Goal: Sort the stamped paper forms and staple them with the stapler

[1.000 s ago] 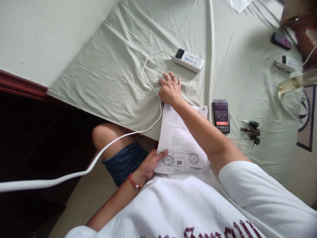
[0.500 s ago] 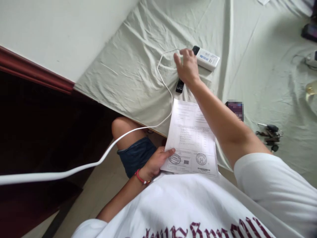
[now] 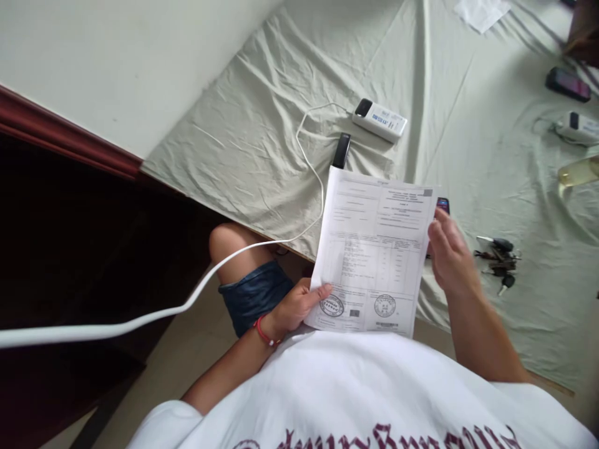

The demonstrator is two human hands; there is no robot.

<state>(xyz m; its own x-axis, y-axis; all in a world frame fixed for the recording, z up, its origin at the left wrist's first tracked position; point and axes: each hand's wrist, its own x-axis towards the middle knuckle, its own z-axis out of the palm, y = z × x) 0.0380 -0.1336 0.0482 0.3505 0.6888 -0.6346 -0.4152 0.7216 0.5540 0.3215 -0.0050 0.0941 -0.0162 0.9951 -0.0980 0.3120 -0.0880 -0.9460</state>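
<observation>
My left hand (image 3: 299,304) pinches the lower left edge of a printed document (image 3: 369,249), thumb on top and the other fingers hidden beneath. Two round stamps and a barcode show along the sheet's lower part. Beside the document's right edge is my right hand (image 3: 453,252), fingers stretched out and holding nothing; whether it touches the paper I cannot tell. A phone (image 3: 443,204) lies partly hidden behind that hand and the sheet. Just past the top edge of the paper rests a small black device (image 3: 342,150).
A white power bank (image 3: 380,120) lies on the pale green cloth (image 3: 243,118), with a white cable (image 3: 187,305) running from it to the left. Keys (image 3: 501,257) are at right. Farther right are another phone (image 3: 568,85), a white block (image 3: 580,128) and a bottle (image 3: 578,173).
My right hand has come back from near the power bank and black device to the document's right side. The document's upper part is now uncovered. My left hand keeps its hold.
</observation>
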